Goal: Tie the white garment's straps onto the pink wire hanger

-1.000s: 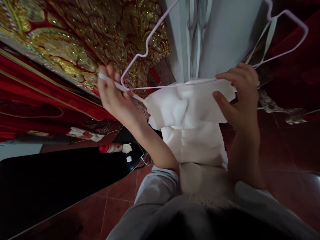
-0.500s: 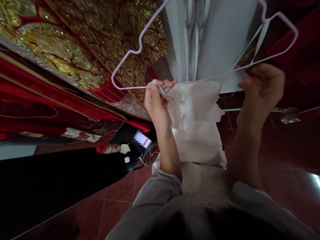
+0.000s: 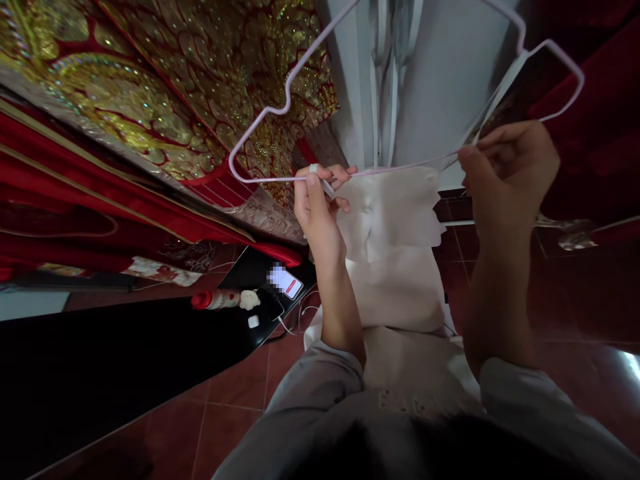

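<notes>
A pale purple clothes hanger (image 3: 287, 87) is held up in front of me, its bottom bar running between my two hands. My left hand (image 3: 323, 203) is closed on the left part of that bar, thumb against fingers. A short piece of white band shows at its fingers. My right hand (image 3: 510, 167) pinches a white strap (image 3: 503, 90) close to the bar; whether it also grips the bar I cannot tell. The strap runs up to the hanger's right notch. Below the bar is layered off-white fabric (image 3: 395, 280); I cannot tell whether it is attached to the hanger.
Gold-sequinned and red garments (image 3: 200, 100) hang on the left, dark red cloth (image 3: 595, 87) on the right. A black table (image 3: 125, 373) at lower left carries a lit phone (image 3: 287, 283), a red-capped bottle (image 3: 215, 299) and a small white case (image 3: 253, 321). Red tiles (image 3: 235, 380) cover the floor.
My right hand has moved left and slightly down, and its fingers have closed on the strap by the bar. The hanger's right end has shifted left and tilted slightly downward.
</notes>
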Demonstrator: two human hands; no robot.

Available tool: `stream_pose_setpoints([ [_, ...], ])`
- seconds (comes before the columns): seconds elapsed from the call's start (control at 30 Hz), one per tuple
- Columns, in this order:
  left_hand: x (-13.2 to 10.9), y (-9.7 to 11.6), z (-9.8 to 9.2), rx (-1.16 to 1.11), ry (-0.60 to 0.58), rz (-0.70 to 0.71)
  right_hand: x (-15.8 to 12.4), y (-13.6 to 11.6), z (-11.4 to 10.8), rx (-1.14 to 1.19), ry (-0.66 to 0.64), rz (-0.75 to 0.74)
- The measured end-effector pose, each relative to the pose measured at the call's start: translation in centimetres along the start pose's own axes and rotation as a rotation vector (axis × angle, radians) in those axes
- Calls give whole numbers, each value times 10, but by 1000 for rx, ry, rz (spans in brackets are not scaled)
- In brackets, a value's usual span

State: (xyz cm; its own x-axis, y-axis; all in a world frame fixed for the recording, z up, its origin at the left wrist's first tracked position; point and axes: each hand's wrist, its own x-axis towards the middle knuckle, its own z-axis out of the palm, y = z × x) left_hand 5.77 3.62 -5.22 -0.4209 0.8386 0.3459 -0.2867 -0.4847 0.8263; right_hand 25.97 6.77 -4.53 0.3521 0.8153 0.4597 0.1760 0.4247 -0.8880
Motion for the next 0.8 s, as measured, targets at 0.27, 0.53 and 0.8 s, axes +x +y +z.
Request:
stream_pose_setpoints([
  [0.27,0,-2,1,34,24,-2,1,-18,7,58,-60,46],
  [0.53,2,-6,-3,5,-26,29,14,-35,1,14,-82,203],
  [0.8,4,-5,-7,-17,-25,47,57,-17,2,120,3,-279],
])
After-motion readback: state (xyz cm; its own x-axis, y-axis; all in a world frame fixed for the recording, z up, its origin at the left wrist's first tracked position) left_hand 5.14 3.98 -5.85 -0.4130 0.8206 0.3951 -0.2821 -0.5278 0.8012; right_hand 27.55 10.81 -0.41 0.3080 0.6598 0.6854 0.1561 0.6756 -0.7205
